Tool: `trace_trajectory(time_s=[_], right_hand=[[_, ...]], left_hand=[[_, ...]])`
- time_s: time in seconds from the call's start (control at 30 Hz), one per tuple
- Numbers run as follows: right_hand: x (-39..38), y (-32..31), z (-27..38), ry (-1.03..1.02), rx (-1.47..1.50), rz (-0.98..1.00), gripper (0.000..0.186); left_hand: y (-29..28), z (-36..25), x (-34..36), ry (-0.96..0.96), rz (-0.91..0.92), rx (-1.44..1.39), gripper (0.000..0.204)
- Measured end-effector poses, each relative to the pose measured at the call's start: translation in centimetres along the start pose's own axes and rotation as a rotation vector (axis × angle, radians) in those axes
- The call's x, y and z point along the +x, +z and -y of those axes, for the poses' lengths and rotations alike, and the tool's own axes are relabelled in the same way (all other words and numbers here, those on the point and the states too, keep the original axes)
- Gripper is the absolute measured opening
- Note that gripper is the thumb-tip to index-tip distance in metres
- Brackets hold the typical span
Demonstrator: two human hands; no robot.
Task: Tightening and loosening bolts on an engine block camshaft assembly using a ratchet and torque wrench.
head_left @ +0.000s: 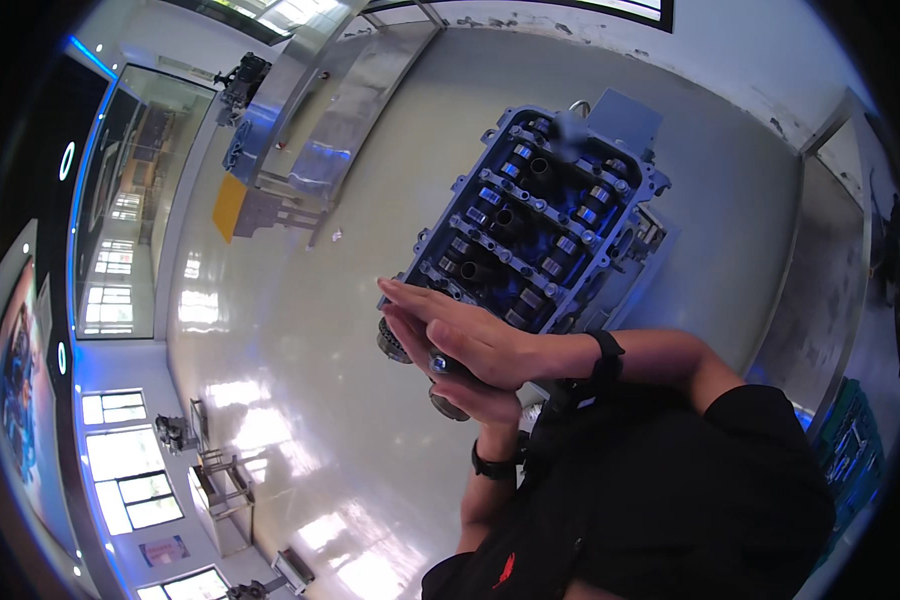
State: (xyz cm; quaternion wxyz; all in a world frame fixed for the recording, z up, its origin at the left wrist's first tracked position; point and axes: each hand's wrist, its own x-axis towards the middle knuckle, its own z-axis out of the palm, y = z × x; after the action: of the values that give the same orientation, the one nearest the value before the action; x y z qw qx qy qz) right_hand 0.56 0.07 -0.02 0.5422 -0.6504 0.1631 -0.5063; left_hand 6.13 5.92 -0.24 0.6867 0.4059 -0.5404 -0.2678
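Note:
My right hand (485,345) lies with its fingers stretched out and pressed together, on top of my left hand (482,400). The left hand's fingertips show just below the right's; most of its palm is hidden. In the dark gap between the hands sits a small round metal bolt head (438,364); I cannot tell whether it is held or lies behind them. Both hands are over the near left corner of an engine cylinder head (505,225), whose open top shows camshafts with shiny lobes, bearing caps and round wells. A toothed sprocket (392,340) shows partly beside my fingers.
A stainless steel bench (355,110) stands at the far left, with a yellow panel (229,208) near it. Another metal bench (770,310) is along the right. A green tool tray (850,460) lies at the lower right. Small stands (220,490) with parts are at the lower left.

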Motion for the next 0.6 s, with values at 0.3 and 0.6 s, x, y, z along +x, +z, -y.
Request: trace_trajectory(time_s=[0.3, 0.6], right_hand=[[-3.8, 1.5, 0.3, -0.137, -0.183, 0.028, 0.078], [1.8, -1.2, 0.5, 0.033, -0.067, -0.132, 0.071]], left_hand=[[-2.7, 1.6, 6.1, -0.221, -0.088, -0.047, 0.072], [-0.8, 0.4, -1.7, -0.005, -0.024, -0.052, 0.076]])
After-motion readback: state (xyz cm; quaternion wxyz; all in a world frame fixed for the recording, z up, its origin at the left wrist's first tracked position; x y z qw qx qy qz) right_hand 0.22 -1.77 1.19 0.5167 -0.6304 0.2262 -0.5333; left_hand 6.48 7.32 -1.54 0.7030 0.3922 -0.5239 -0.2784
